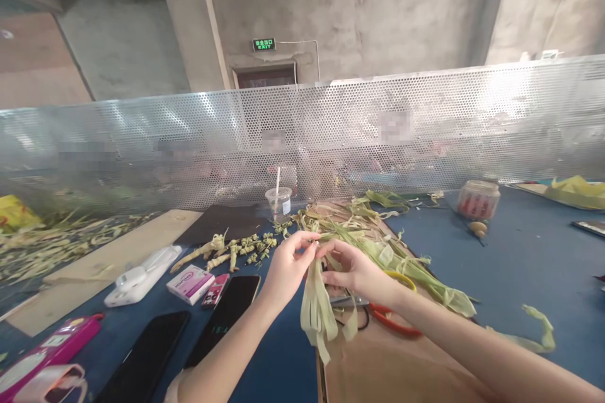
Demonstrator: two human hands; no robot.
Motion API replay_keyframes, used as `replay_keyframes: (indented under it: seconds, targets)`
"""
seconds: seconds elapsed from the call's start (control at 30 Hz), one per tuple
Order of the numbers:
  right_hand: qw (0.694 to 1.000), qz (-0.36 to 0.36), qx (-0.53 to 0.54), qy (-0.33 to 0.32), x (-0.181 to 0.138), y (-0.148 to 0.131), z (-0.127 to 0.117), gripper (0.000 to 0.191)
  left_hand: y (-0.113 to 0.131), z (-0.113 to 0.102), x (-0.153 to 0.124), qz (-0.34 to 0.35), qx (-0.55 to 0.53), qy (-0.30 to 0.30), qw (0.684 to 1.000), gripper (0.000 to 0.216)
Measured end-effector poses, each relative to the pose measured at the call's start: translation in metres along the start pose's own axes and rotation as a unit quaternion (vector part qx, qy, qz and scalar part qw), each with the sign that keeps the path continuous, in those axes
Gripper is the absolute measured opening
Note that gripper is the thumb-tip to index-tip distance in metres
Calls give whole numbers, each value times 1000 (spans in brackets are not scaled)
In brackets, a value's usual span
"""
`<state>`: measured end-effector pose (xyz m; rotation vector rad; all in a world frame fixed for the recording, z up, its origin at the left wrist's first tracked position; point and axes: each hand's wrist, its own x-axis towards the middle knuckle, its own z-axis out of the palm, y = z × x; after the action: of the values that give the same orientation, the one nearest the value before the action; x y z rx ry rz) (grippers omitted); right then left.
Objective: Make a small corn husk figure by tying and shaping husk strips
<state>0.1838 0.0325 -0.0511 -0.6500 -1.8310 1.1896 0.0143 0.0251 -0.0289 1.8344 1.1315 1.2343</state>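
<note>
Left hand (293, 259) and right hand (353, 272) held close together

Both forearms are seen bare and angled inward toward the middle of the view. The left forearm (234, 337) is raised at a steep slant; the right forearm (454, 327) is held flatter, stretched from the lower right. On the left, thumb and index finger are pinched near the tips. On the right, the fingers are bent toward that pinch (contact between the two sets of fingertips cannot be made out), while the thumb is held lower, parted from the index finger.
</note>
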Motion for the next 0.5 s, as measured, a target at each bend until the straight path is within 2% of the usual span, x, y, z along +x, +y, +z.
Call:
replay_keyframes:
  seconds: [0.13, 0.3, 0.4, 0.5]
  targets:
    - [997, -36, -65, 31, 0, 0, 0, 25, -3, 2, 0, -46, -50, -29, 997, 31]
    - [982, -96, -161, 8, -2, -3, -5, 26, -4, 2, 1, -80, -70, -46, 993, 27]
    - [978, -122, -171, 4, -3, -4, -6, 22, -3, 3, 2, -108, -90, -73, 987, 26]
    - [985, -107, -136, 19, -2, -7, -7, 12, -3, 5, 2, -126, -120, -99, 980, 22]
